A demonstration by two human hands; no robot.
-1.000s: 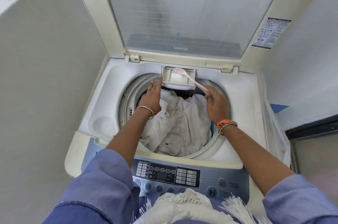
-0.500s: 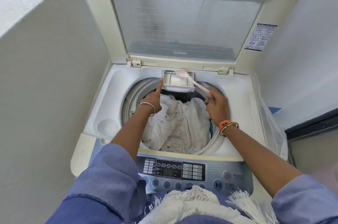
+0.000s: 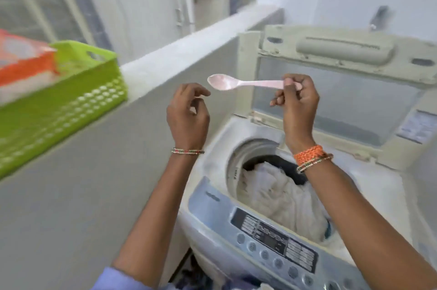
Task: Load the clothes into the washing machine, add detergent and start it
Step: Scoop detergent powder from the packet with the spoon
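Pink plastic is showing at twelve o'clock: the right hand (image 3: 298, 98) is pinching a small spoon (image 3: 246, 82) by the tail of its handle, thumb and forefinger closed on it, bowl pointing toward nine o'clock and looking empty as far as the blur allows. Beside it, the left hand (image 3: 188, 114) is hanging loosely curled, its grip narrow and holding nothing, fingertips just short of the spoon's bowl.

Down at five o'clock the washing machine (image 3: 272, 195) is standing with its lid (image 3: 335, 91) raised, and the clothes (image 3: 279, 195), pale and crumpled with a darker piece behind, are already lying in the drum. Toward nine o'clock a green basket (image 3: 59, 110) is sitting on a grey ledge (image 3: 179, 53), with an orange-and-white packet (image 3: 26, 65) inside it, too smeared to read; it may be the detergent.

My judgement: the spoon is light and stiff, so a pinch near the handle's end is giving reach, though a grip closer to the bowl would be steadier once it is carrying powder, which spills at a tilt. The packet is probably soft and shifting, best taken by its upper body with the free hand. The control panel (image 3: 274, 240) is waiting at six o'clock, buttons untouched for now.
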